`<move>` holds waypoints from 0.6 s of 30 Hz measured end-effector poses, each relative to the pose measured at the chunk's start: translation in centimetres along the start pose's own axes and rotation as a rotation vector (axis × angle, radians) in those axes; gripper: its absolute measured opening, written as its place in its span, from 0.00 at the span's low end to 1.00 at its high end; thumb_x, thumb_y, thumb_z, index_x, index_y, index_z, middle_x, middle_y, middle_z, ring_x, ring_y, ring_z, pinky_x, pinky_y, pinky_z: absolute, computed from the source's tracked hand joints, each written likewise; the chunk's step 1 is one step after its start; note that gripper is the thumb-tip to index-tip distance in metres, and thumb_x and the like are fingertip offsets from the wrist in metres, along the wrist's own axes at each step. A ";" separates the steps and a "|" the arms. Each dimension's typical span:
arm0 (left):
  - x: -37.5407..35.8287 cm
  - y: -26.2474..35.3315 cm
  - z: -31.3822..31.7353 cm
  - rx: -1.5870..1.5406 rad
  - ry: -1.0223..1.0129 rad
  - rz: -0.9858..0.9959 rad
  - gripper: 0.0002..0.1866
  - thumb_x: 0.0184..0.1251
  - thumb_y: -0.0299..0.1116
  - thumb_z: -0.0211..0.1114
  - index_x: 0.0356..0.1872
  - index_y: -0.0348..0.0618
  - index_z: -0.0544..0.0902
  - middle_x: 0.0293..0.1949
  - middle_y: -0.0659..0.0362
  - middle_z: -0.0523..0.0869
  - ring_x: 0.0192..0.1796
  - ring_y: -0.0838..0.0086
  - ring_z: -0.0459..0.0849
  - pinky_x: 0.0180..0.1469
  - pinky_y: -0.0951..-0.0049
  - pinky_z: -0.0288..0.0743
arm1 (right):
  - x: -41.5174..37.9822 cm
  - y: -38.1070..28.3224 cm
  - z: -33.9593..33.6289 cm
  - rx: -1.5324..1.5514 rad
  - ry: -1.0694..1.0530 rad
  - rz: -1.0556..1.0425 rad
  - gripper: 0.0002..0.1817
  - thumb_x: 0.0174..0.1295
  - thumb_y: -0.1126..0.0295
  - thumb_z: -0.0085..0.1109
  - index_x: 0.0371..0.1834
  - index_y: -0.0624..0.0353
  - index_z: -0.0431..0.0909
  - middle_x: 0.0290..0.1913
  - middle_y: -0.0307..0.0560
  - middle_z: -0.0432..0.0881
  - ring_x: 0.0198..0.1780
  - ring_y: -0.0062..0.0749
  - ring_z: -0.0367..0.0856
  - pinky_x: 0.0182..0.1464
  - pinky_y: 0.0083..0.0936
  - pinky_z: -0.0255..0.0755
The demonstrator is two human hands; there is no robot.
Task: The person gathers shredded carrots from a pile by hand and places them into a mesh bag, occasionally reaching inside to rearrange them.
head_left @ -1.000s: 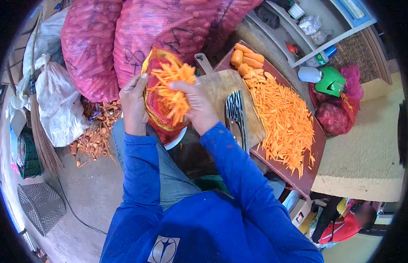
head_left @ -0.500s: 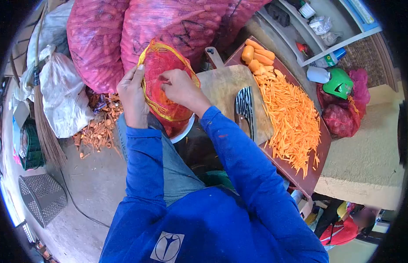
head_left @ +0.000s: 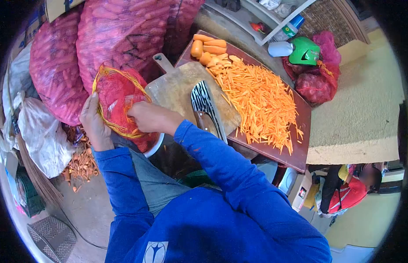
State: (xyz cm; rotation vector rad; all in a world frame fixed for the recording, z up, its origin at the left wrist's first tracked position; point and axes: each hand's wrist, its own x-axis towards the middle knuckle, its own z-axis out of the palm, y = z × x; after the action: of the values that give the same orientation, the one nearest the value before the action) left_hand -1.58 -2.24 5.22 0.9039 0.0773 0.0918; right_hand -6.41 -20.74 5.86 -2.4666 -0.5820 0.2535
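A red mesh bag (head_left: 140, 81) with a yellow rim hangs open in front of me, above a white-rimmed container (head_left: 156, 147). My left hand (head_left: 95, 118) grips the rim at its left side, thumb up. From the right, my right hand (head_left: 147, 117) reaches into the bag's mouth with curled fingers; what they hold, if anything, is hidden. Beside it lies a wooden cutting board (head_left: 169, 90) bearing a knife (head_left: 204, 98) with a black-and-white striped blade. Cut carrot strips (head_left: 265, 105) are heaped right of the board, with peeled carrots (head_left: 208, 46) behind them.
Large pink mesh sacks (head_left: 120, 35) of carrots stand ahead. A red-brown table (head_left: 302, 151) carries the carrots. Peelings (head_left: 83, 162) lie left, near a white sack (head_left: 44, 131), a broom (head_left: 35, 164) and a basket (head_left: 52, 239). A green helmet (head_left: 304, 50) and a person (head_left: 350, 195) are right.
The view has swung to the right, so everything sits further left. My right hand has gone deeper into the mesh bag; my left hand keeps its hold on the rim.
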 end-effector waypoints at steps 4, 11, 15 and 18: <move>-0.1 -0.1 0.1 0.150 0.108 0.079 0.12 0.71 0.27 0.63 0.50 0.30 0.83 0.45 0.53 0.88 0.44 0.72 0.86 0.50 0.72 0.80 | -0.1 1.3 0.6 0.156 0.036 -0.130 0.12 0.48 0.82 0.55 0.36 0.66 0.84 0.40 0.61 0.85 0.47 0.54 0.84 0.51 0.40 0.77; -0.2 0.0 0.4 0.005 0.020 0.013 0.12 0.71 0.27 0.63 0.50 0.30 0.83 0.44 0.55 0.88 0.44 0.75 0.85 0.49 0.76 0.78 | 0.6 1.4 -0.4 0.798 0.177 0.021 0.15 0.46 0.92 0.57 0.35 0.66 0.84 0.37 0.44 0.87 0.42 0.25 0.84 0.43 0.29 0.77; -0.2 0.0 0.5 0.052 0.069 0.036 0.11 0.72 0.27 0.62 0.50 0.31 0.83 0.44 0.56 0.88 0.44 0.75 0.85 0.49 0.75 0.79 | 0.7 -0.4 -3.7 0.637 0.348 -0.083 0.13 0.46 0.88 0.53 0.34 0.67 0.83 0.33 0.54 0.85 0.40 0.41 0.85 0.43 0.31 0.78; 0.0 -0.1 0.4 0.065 0.070 0.039 0.11 0.72 0.27 0.63 0.49 0.31 0.84 0.43 0.55 0.88 0.43 0.75 0.86 0.48 0.75 0.80 | 2.0 -1.4 -4.9 0.199 0.735 -0.327 0.06 0.51 0.83 0.57 0.32 0.68 0.81 0.34 0.56 0.81 0.39 0.52 0.81 0.42 0.36 0.76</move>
State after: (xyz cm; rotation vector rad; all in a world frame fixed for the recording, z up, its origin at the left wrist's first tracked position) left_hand -1.52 -2.62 5.44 0.9676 0.1283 0.1577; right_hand -3.64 -21.32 10.56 -2.0237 -0.5767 -0.6644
